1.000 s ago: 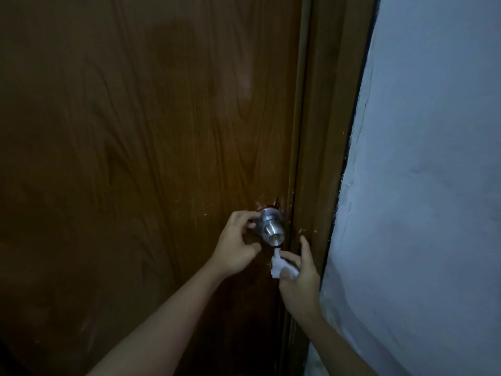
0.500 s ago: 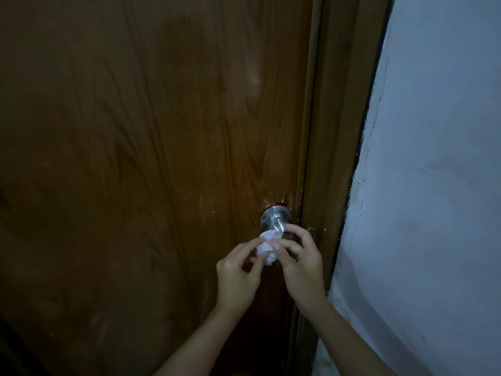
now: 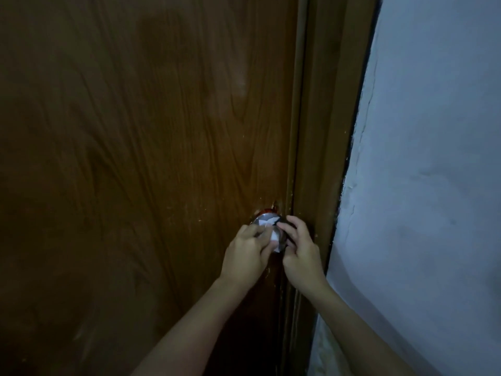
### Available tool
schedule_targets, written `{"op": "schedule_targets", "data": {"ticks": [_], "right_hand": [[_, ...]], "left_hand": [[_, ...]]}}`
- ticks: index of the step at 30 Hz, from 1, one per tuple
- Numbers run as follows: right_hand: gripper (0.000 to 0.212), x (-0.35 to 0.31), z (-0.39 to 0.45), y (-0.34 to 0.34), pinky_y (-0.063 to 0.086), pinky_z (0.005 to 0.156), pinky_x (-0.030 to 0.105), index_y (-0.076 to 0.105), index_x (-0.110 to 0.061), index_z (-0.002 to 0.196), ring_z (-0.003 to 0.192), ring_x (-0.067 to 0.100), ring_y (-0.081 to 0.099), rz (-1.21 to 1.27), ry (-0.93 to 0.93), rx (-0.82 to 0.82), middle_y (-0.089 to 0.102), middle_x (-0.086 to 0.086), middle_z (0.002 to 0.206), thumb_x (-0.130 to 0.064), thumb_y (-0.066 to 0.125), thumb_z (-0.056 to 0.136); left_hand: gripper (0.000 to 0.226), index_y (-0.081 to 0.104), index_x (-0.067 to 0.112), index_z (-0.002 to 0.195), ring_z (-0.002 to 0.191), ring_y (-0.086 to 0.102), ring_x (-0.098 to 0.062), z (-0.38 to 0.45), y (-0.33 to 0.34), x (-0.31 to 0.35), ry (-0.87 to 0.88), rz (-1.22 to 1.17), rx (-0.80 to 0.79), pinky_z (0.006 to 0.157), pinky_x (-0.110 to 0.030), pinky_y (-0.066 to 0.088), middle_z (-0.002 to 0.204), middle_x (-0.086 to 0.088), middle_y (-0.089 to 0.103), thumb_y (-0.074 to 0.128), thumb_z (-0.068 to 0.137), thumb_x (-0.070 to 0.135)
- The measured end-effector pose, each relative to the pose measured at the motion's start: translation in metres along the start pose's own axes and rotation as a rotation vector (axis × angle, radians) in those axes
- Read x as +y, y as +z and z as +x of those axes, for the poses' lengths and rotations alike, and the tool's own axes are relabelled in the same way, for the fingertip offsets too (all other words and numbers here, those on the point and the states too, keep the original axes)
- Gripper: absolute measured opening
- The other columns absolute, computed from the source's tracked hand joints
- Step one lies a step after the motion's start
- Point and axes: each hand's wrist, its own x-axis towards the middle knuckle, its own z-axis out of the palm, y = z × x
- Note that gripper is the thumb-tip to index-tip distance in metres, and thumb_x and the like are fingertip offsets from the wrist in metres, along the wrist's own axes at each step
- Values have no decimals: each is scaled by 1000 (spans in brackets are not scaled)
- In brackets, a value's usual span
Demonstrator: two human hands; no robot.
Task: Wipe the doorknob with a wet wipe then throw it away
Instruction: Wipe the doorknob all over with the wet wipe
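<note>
I've got both hands on the round silver metal doorknob (image 3: 268, 222) at the brown wooden door's (image 3: 135, 158) right edge: left hand (image 3: 245, 255) and right hand (image 3: 299, 249) pinching the crumpled white wet wipe (image 3: 271, 232) against it. Best bet: keep it pressed flat, rub all around.

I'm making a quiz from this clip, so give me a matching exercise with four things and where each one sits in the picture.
Things:
1. round silver metal doorknob
2. white crumpled wet wipe
3. pale blue-grey plaster wall
4. dark brown wooden door

Places:
A. fills the left side
B. pressed on the knob between both hands
C. at the door's right edge, partly covered
D. right of the frame

Pairs: 1-C, 2-B, 3-D, 4-A
</note>
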Motion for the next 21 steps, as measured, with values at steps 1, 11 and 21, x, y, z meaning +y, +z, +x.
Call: {"op": "schedule_targets", "data": {"ticks": [1,11,21], "right_hand": [[58,1,0,-1,45,76,1,35,-20,133,115,12,51,3,7,4,51,2,133,13,42,85],[55,-1,6,-2,47,71,8,35,-19,124,105,6,50,20,37,-22,49,8,134,13,49,81],[44,-2,10,-1,45,63,1,38,-18,108,98,3,53,9,27,-1,52,2,117,13,51,79]], "left_hand": [[35,57,14,123,106,54,-15,-1,2,0,-24,-8,11,87,-24,47,120,-6,62,52,91,25],[33,58,16,122,116,50,-15,0,0,8,-11,-25,35,92,-21,39,125,-2,61,56,89,19],[35,61,11,117,80,61,-1,-16,9,23,-438,-362,162,69,-11,49,99,-2,69,65,83,17]]}}
